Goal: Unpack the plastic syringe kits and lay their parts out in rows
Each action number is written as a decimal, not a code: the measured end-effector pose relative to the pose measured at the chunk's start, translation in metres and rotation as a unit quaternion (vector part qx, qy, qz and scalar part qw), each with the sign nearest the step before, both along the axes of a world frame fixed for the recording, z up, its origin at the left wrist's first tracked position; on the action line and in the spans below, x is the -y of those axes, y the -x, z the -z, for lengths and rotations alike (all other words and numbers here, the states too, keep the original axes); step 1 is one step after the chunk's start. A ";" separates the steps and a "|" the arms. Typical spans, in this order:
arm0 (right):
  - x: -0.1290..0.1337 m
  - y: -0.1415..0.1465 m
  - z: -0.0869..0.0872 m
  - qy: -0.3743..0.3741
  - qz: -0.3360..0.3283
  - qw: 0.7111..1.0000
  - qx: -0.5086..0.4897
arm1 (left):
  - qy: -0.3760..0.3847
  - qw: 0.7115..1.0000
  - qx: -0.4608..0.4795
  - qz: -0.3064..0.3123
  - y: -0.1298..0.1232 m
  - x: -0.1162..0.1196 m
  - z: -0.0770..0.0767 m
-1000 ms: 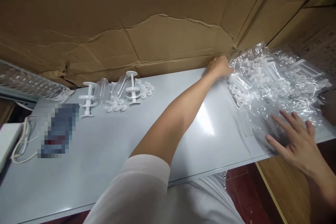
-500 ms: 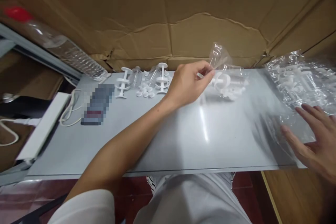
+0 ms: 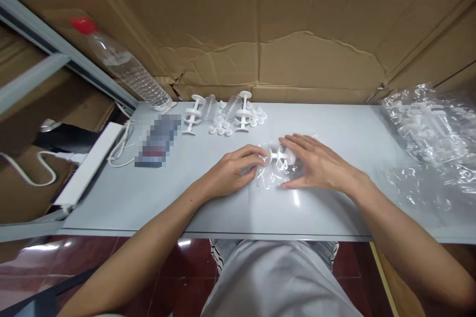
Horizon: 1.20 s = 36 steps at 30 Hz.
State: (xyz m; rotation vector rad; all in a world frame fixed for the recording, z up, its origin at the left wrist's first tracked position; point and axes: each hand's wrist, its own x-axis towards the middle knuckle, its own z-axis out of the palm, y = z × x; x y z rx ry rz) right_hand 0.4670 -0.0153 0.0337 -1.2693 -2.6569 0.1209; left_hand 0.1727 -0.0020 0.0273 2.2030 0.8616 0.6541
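A clear plastic bag point(image 3: 268, 178) with a white plunger-like part point(image 3: 277, 155) inside lies on the grey table, between my hands. My left hand point(image 3: 238, 168) has its fingers curled on the bag's left edge, pinching it. At the right side of the bag, my right hand point(image 3: 316, 161) is spread, fingertips and thumb apart, touching the plastic. Behind them stand two white spool-shaped parts, the left one point(image 3: 193, 115) and the right one point(image 3: 244, 113), with clear ribbed tubes point(image 3: 232, 107) and several small white caps point(image 3: 220, 126) between and beside them.
Several filled clear bags point(image 3: 431, 124) lie at the right, with flat plastic bags point(image 3: 412, 188) before them. At the left are a pixelated dark object point(image 3: 159, 141), a red-capped bottle point(image 3: 130, 72), a white power strip point(image 3: 91, 163) and cables. Cardboard point(image 3: 316, 64) stands behind the table point(image 3: 148, 208).
My left hand has brought the filled bag nearer to the table's front and lowered it. My right hand has moved left from the bags to it. The view has shifted.
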 end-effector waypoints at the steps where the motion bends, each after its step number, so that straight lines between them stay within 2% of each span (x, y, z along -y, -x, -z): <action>1: -0.003 0.001 0.005 0.000 -0.004 1.000 0.004 | 0.008 1.000 -0.003 -0.014 0.003 0.002 -0.001; 4: -0.005 0.002 0.012 -0.029 0.013 0.999 0.010 | 0.026 0.994 0.014 -0.105 0.002 0.008 -0.004; 8: -0.001 0.002 0.015 -0.063 0.025 0.998 0.018 | 0.069 0.967 -0.006 -0.246 -0.014 0.013 -0.004; 10: -0.001 0.001 0.017 -0.074 0.028 0.997 0.017 | 0.127 0.954 -0.015 -0.271 -0.018 0.013 -0.003; 13: -0.001 -0.003 0.021 -0.084 0.035 0.996 0.013 | 0.213 0.938 0.001 -0.274 -0.013 0.011 0.001; 15: -0.001 -0.006 0.023 -0.082 0.031 0.996 0.006 | 0.234 0.933 -0.013 -0.275 -0.007 0.011 0.003; 17: 0.000 -0.008 0.024 -0.081 0.024 0.996 -0.004 | 0.182 0.934 -0.048 -0.305 -0.005 0.013 0.002; 19: 0.000 -0.010 0.024 -0.085 0.020 0.996 -0.011 | 0.059 0.935 -0.083 -0.341 -0.006 0.018 -0.001; 21: 0.001 -0.010 0.024 -0.093 0.015 0.995 -0.013 | -0.070 0.941 -0.104 -0.313 -0.010 0.021 -0.004; 23: 0.001 -0.010 0.024 -0.098 0.011 0.995 -0.012 | -0.138 0.960 -0.119 -0.211 -0.014 0.022 -0.007; 25: 0.001 -0.010 0.023 -0.097 0.007 0.995 -0.013 | -0.139 0.977 -0.117 -0.113 -0.017 0.020 -0.007; 27: 0.001 -0.010 0.023 -0.094 0.003 0.995 -0.020 | -0.102 0.989 -0.090 -0.064 -0.019 0.015 -0.005; 29: 0.000 -0.010 0.023 -0.096 -0.001 0.995 -0.034 | -0.050 0.995 -0.052 -0.066 -0.022 0.009 -0.001; 32: 0.000 -0.011 0.023 -0.100 -0.005 0.993 -0.054 | 0.013 0.994 -0.031 -0.102 -0.026 0.003 0.005; 36: 0.000 -0.012 0.025 -0.080 0.009 0.995 -0.058 | 0.027 0.991 -0.054 -0.119 -0.029 0.000 0.011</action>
